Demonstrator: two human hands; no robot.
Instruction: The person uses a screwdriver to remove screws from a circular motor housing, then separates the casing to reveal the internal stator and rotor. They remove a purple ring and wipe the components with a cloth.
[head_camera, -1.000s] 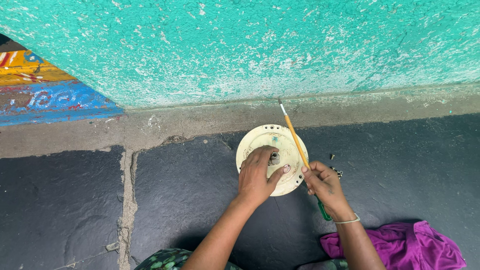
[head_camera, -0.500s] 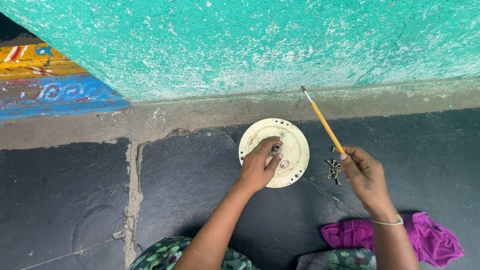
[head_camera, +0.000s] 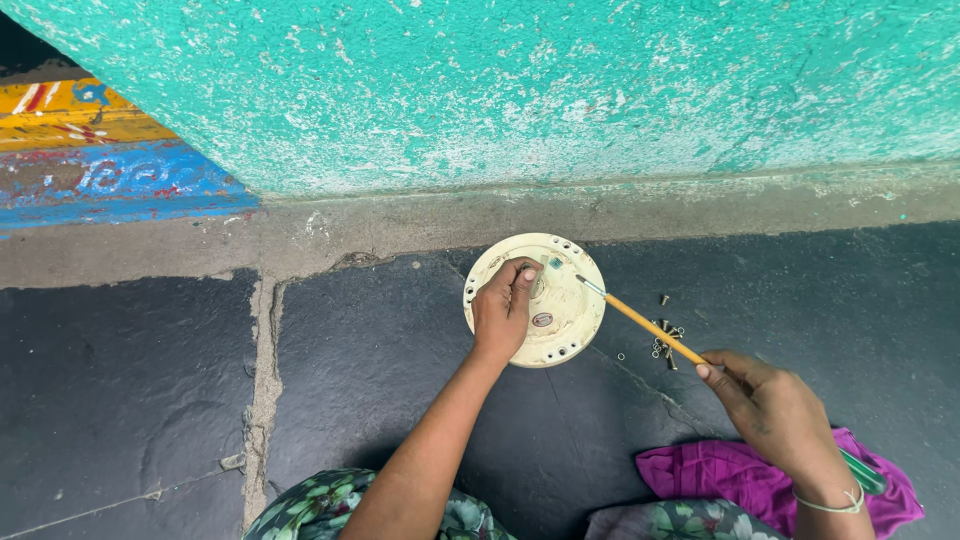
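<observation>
Your left hand (head_camera: 503, 310) lay on the cream round plastic disc (head_camera: 535, 300), fingers curled and pinching something small near its centre; what exactly they held could not be made out. With only that light grip pinning the disc to the floor, it could have slid or spun on the smooth stone if the tool pushed sideways. Your right hand (head_camera: 775, 415) was closed around a long screwdriver (head_camera: 650, 327) with a yellow shaft, its tip touching the disc's right edge, just beyond your left fingertips. Loose small screws and washers (head_camera: 665, 340) lay under that shaft, between your hands, where a sweep of the tool could have scattered them. A purple cloth (head_camera: 720, 470) sat beneath your right wrist. You worked on dark slate flagstones (head_camera: 150, 400) with cracked joints, below a rough turquoise wall (head_camera: 550, 90).
</observation>
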